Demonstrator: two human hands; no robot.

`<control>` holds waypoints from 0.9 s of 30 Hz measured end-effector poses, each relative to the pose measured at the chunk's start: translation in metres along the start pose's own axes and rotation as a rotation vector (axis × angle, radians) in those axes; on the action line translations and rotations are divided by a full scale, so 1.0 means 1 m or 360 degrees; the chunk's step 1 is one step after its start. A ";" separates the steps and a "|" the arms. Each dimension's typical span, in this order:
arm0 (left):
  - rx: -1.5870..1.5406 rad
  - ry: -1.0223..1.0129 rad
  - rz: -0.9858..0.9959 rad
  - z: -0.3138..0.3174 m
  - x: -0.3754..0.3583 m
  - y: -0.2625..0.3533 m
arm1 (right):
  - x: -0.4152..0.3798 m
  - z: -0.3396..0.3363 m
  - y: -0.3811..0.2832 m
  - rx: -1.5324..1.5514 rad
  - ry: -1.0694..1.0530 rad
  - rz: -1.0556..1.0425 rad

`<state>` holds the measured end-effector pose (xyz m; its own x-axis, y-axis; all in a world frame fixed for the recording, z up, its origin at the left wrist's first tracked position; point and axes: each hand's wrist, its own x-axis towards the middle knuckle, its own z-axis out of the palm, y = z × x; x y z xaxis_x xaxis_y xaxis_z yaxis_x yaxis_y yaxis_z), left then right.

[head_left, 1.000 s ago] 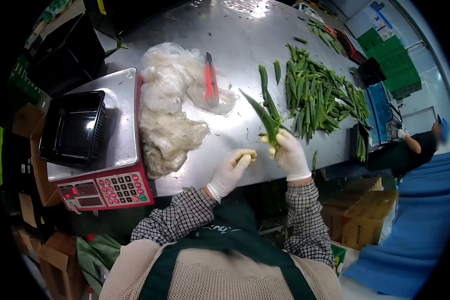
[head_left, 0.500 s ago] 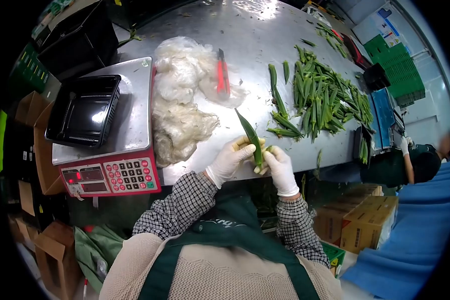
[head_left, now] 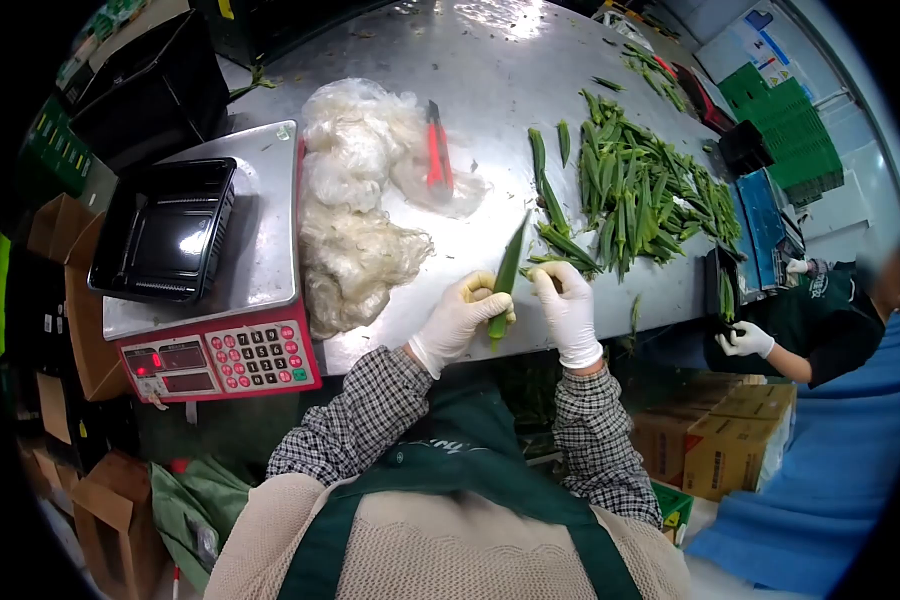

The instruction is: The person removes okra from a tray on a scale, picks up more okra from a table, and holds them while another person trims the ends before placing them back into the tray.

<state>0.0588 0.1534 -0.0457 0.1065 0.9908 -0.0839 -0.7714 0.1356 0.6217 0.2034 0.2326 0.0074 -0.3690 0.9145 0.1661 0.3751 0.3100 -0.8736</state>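
In a white glove, my left hand (head_left: 462, 322) is closed round a single green okra pod (head_left: 509, 270). The pod's pointed tip slants up and away over the steel table. Just to its right, apart from the pod, is my gloved right hand (head_left: 570, 312). Its thumb and fingertips are pinched together; whatever they may hold is too small to make out. A large heap of okra (head_left: 635, 195) lies beyond my right hand, with several loose pods at its near left side.
Crumpled clear plastic bags (head_left: 355, 200) and a red-handled cutter (head_left: 438, 150) lie left of centre on the steel table (head_left: 490, 80). A red scale (head_left: 215, 360) carries a black tray (head_left: 165, 230). At right, a gloved co-worker (head_left: 820, 320) stands near a blue scale (head_left: 760, 225).
My right hand has moved up and away from the pod's stem end. The pod has turned in my left hand, its tip now leaning right. The co-worker's hand has come into view.
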 end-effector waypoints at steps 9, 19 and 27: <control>-0.0411 0.0055 0.0064 -0.002 0.004 0.001 | 0.020 -0.068 0.023 -0.0978 0.0215 -0.0469; -0.0545 -0.0020 0.0024 -0.008 0.005 -0.001 | 0.045 -0.077 0.040 -0.0607 0.0317 -0.0227; -0.0629 -0.0029 -0.0007 -0.010 0.002 0.002 | 0.040 -0.057 -0.008 0.0062 0.0149 0.0046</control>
<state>0.0519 0.1559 -0.0525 0.1188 0.9904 -0.0700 -0.9527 0.1336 0.2731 0.2346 0.2813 0.0470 -0.2769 0.9437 0.1811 0.3504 0.2747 -0.8954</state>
